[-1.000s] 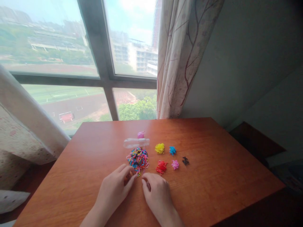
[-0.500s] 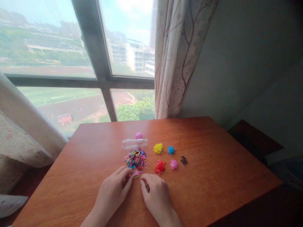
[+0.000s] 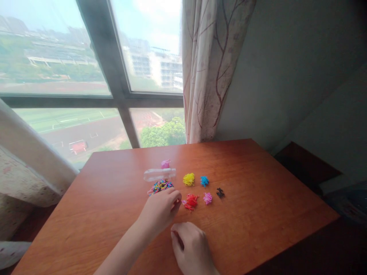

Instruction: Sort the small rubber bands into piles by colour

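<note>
My left hand (image 3: 162, 206) reaches across the mixed pile of small rubber bands (image 3: 161, 186), hiding its near part. Its fingers are pinched, and a pink rubber band (image 3: 184, 202) shows at the fingertips, beside the red rubber bands (image 3: 191, 201). Closer to me, my right hand (image 3: 191, 244) rests on the table with fingers curled and thumb against them; what they hold, if anything, is hidden. Right of the mixed pile lie small heaps of yellow rubber bands (image 3: 189, 179), blue rubber bands (image 3: 204, 181), pink rubber bands (image 3: 207, 198) and black rubber bands (image 3: 220, 193).
Behind the mixed pile, a clear plastic bottle (image 3: 159, 174) lies on its side, with a pinkish-purple object (image 3: 165, 164) just beyond it. The wooden table (image 3: 258, 214) stands against a window, with a curtain (image 3: 206, 76) on each side.
My left hand has moved right and forward from the mixed pile's near edge to beside the red heap, with a pink rubber band. My right hand has shifted slightly towards me. The view has shifted slightly.
</note>
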A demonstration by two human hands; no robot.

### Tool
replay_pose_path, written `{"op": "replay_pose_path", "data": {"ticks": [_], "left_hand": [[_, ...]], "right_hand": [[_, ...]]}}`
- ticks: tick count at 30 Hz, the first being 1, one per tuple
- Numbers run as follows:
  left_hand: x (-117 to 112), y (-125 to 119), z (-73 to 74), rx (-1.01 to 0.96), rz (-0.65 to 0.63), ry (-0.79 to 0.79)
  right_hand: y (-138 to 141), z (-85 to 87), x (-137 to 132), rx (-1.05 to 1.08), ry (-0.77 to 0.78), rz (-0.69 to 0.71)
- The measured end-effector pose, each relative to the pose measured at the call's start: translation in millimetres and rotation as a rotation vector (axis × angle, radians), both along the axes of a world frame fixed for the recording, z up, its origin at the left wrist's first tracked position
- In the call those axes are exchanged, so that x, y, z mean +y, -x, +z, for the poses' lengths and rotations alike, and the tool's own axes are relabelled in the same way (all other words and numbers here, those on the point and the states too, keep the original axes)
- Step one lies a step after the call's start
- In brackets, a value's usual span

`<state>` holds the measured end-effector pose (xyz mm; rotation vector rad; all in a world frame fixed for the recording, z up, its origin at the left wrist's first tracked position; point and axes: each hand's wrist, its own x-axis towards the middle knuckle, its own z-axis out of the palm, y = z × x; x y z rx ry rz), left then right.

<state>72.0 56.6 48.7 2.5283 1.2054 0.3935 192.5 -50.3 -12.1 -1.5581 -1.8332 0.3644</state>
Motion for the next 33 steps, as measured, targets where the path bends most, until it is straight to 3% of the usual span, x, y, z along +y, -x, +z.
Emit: {"op": "replay_pose_path", "data": {"ticks": [6, 12, 16, 19, 26, 33], "left_hand": [[8, -19, 3.1, -0.047, -0.049, 0.036], [-5, -10, 7.1, -0.128, -0.052, 0.086], [-15, -6, 6.5, -0.237, -0.056, 0.182], [-20, -5, 5.8, -0.263, -0.061, 0.221], [-18, -3, 9.0, -0.248, -0.039, 0.187], [2, -42, 6.5, -0.102, -0.061, 0.097]], "right_hand": [[-5, -4.0, -5, 0.128, -0.036, 0.01], [-31, -7.2, -2, 0.333, 0.028, -0.213], [-40, -2.7, 6, 0.428, 0.08, -0.175], [-38, 3.4, 10, 0.441, 0.066, -0.151], [-43, 4.5, 7, 0.409, 0.006, -0.265], [-60, -5.1, -3, 0.351, 0.021, -0.278]]}}
